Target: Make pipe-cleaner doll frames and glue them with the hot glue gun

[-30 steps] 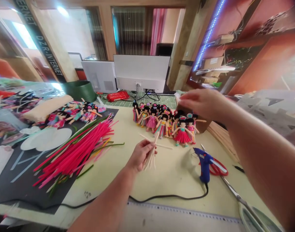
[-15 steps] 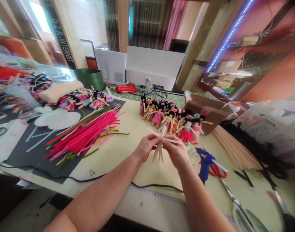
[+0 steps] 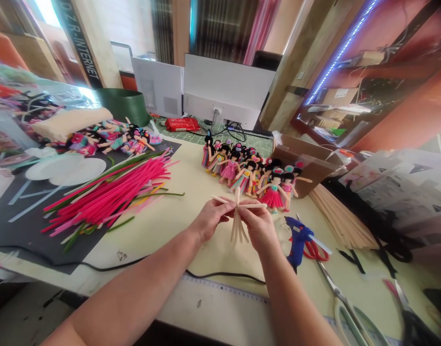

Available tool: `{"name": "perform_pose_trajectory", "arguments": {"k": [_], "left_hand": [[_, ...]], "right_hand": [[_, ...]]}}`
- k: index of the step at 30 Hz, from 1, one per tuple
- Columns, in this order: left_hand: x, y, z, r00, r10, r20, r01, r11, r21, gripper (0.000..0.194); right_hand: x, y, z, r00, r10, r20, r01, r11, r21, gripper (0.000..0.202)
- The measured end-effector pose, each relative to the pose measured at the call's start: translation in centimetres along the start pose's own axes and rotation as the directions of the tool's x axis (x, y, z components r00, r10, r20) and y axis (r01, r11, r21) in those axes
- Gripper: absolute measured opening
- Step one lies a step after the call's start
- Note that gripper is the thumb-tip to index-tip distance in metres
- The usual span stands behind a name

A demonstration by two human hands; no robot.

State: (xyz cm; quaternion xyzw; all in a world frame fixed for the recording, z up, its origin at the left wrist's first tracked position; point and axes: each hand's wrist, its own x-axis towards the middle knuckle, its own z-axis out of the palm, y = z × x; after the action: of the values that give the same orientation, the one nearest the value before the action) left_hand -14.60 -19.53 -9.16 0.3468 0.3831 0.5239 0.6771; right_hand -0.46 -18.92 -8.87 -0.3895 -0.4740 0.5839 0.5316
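Note:
Between my two hands is a small doll body (image 3: 237, 226) made of cream pipe cleaners, held upright over the table. Its rounded top points up, two arms stick out sideways and several strands hang below. My left hand (image 3: 211, 218) pinches it at the middle from the left, thumb and fingers closed. From the right, my right hand (image 3: 258, 223) pinches the same spot. Just beyond my hands stand several finished dolls (image 3: 245, 168) with black hair and colourful dresses. A blue glue gun (image 3: 296, 240) lies to the right of my right hand.
Pink pipe cleaners (image 3: 112, 197) lie in a pile at left, near white round discs (image 3: 76, 168). At right are red-handled scissors (image 3: 316, 251), larger scissors (image 3: 341, 298), a bundle of cream pipe cleaners (image 3: 339, 216) and a cardboard box (image 3: 307, 163). A black cable (image 3: 223, 275) crosses the front.
The whole view has shifted, so things appear further left and slightly higher. Both hands keep their pinch on the doll body, and its hanging strands look more spread.

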Motion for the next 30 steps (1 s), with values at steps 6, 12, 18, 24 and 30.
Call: {"name": "perform_pose_trajectory", "arguments": {"k": [6, 12, 18, 24, 30], "left_hand": [[0.0, -0.2, 0.4, 0.999, 0.044, -0.01, -0.044, 0.998, -0.034, 0.022], [0.2, -0.7, 0.2, 0.993, 0.089, -0.072, -0.091, 0.996, -0.025, 0.023], [0.2, -0.8, 0.1, 0.998, 0.046, -0.041, -0.05, 0.995, -0.085, 0.027], [0.3, -0.6, -0.2, 0.998, 0.016, -0.062, -0.014, 0.999, 0.04, 0.028], [0.8, -0.1, -0.8, 0.985, 0.079, -0.151, -0.079, 0.997, 0.006, 0.023]], "right_hand": [[0.0, 0.6, 0.6, 0.996, -0.039, -0.085, 0.045, 0.997, 0.066, 0.016], [-0.1, 0.7, 1.0, 0.993, 0.037, -0.109, -0.023, 0.992, 0.127, 0.019], [0.0, 0.7, 0.9, 0.99, 0.02, -0.138, 0.004, 0.985, 0.17, 0.019], [-0.2, 0.6, 1.1, 0.99, 0.09, -0.113, -0.082, 0.994, 0.076, 0.026], [-0.8, 0.2, 1.9, 0.982, 0.169, 0.083, -0.14, 0.952, -0.273, 0.029]]}}
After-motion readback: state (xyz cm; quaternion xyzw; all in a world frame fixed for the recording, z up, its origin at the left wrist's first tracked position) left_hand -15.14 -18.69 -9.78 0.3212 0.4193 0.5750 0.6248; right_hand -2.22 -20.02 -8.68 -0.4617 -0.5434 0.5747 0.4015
